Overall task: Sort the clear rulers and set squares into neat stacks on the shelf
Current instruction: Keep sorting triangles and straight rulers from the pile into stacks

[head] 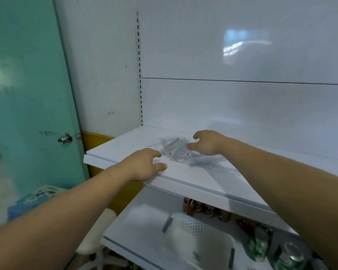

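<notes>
1. In a loose, overlapping heap on the white shelf (123,151): clear rulers and set squares (176,150).
2. Left hand (142,165) at the shelf's front edge, just beside the heap, fingers loosely curled, holding nothing.
3. Right hand (209,142) over the heap's far side, fingers relaxed.
4. On the lower shelf (142,228): white perforated basket (191,228), cans (290,254).

- Only one view, worn on the head.
- Looks forward and a bit down at the white shelf (115,149), from right in front and within arm's reach.
- Takes in the left hand (142,164) and the right hand (209,143) in the middle, a green door (27,94) far left, a lower shelf (144,217) at the bottom.
</notes>
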Demonstrator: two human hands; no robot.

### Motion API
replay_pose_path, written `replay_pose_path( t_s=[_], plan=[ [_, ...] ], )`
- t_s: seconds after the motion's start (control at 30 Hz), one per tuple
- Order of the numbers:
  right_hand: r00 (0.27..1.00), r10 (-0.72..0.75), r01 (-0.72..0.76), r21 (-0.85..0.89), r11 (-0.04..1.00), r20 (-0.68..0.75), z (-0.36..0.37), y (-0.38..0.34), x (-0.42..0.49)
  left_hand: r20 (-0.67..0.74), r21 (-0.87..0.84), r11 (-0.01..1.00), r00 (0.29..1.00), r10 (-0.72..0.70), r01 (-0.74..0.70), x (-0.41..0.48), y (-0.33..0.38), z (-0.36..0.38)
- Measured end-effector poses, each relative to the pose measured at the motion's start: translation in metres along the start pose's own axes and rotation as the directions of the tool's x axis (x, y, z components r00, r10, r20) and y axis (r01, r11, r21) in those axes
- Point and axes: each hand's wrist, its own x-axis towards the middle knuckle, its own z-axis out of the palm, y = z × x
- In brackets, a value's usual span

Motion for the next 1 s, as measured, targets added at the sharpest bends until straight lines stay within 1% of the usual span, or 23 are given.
replay_pose_path(
  t_s=[0.1,0.2,0.23,0.3,0.37,0.4,0.5,0.57,0.63,0.7,0.73,0.8,0.87,0.9,0.93,1.0],
  plan=[
    [0.999,-0.006,0.007,-0.024,1.0,0.037,0.012,0.005,0.035,-0.007,0.034,0.999,1.0,-0.006,0.007,0.034,-0.007,0.004],
    [0.999,-0.02,0.017,0.053,0.998,0.044,0.022,0.008,0.072,0.002,0.065,0.998,1.0,-0.01,0.01,0.069,-0.014,0.013],
    [0.998,-0.025,0.022,0.071,0.997,0.052,0.026,0.008,0.083,0.023,0.095,0.995,1.0,-0.012,0.01,0.079,-0.017,0.016],
    [0.994,-0.05,0.045,0.048,0.998,0.101,0.036,0.007,0.102,0.084,0.162,0.987,0.996,-0.015,0.001,0.095,-0.024,0.02],
    [0.988,-0.069,0.064,0.038,0.997,0.138,0.045,0.005,0.116,0.14,0.187,0.982,0.99,-0.001,-0.026,0.106,-0.029,0.023],
    [0.99,-0.07,0.063,0.052,0.997,0.126,0.047,0.004,0.121,0.147,0.183,0.982,0.989,0.018,-0.045,0.109,-0.031,0.024],
    [0.997,-0.071,0.07,0.071,0.995,0.022,0.042,0.002,0.127,0.116,0.16,0.981,0.989,0.088,-0.106,0.117,-0.039,0.021],
    [0.998,-0.069,0.07,0.106,0.992,-0.014,0.036,0.005,0.126,0.122,0.142,0.98,0.985,0.122,-0.139,0.123,-0.047,0.016],
    [0.997,-0.04,0.052,0.225,0.973,-0.059,0.03,0.011,0.124,0.125,0.105,0.98,0.98,0.157,-0.17,0.129,-0.054,0.011],
    [0.993,0.009,0.031,0.328,0.944,-0.119,0.026,0.017,0.119,0.085,0.063,0.976,0.976,0.201,-0.207,0.133,-0.059,0.008],
    [0.988,0.036,0.018,0.349,0.937,-0.149,0.025,0.02,0.116,0.053,0.059,0.974,0.975,0.216,-0.219,0.135,-0.06,0.009],
    [0.977,0.088,-0.023,0.314,0.949,-0.194,0.026,0.024,0.11,0.004,0.107,0.975,0.981,0.193,-0.193,0.139,-0.062,0.01],
    [0.974,0.13,-0.071,0.295,0.953,-0.186,0.031,0.027,0.105,0.014,0.189,0.976,0.994,0.105,-0.106,0.142,-0.064,0.011],
    [0.974,0.146,-0.087,0.307,0.948,-0.174,0.034,0.027,0.102,0.035,0.222,0.971,0.996,0.082,-0.088,0.143,-0.065,0.011],
    [0.972,0.162,-0.101,0.319,0.942,-0.172,0.036,0.026,0.099,0.051,0.231,0.968,0.995,0.086,-0.095,0.144,-0.066,0.011],
    [0.962,0.198,-0.126,0.334,0.934,-0.19,0.039,0.023,0.093,0.038,0.175,0.974,0.989,0.142,-0.146,0.144,-0.068,0.011]
  ],
)
